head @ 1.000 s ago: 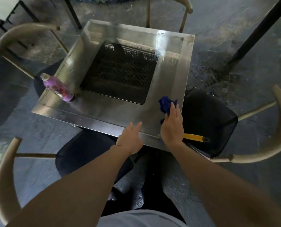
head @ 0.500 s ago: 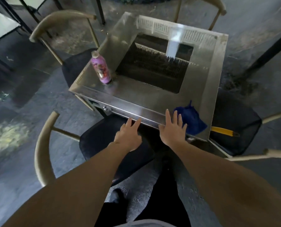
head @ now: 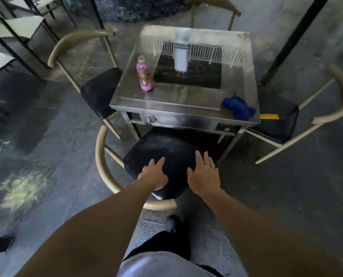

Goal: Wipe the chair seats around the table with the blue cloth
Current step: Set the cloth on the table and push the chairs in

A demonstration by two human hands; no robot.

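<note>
The blue cloth [head: 239,108] lies crumpled on the near right corner of the steel table [head: 172,100], with no hand on it. Right in front of me stands a chair with a black seat [head: 162,148] and a curved tan backrest [head: 100,156]. My left hand [head: 154,175] and my right hand [head: 203,174] both hover over the near part of that seat, fingers spread, holding nothing. A second black seat [head: 100,90] is left of the table and a third [head: 278,120] is to the right.
A pink bottle [head: 144,75] stands on the table's left side beside a dark grill recess [head: 188,73]. A yellow-handled object [head: 269,116] lies on the right chair. A black pole [head: 292,40] rises at the right. More tables [head: 10,27] stand far left.
My right hand has let go of the blue cloth, which stays on the table corner. Both hands have drawn back from the table edge to over the near chair seat. My view has pulled back.
</note>
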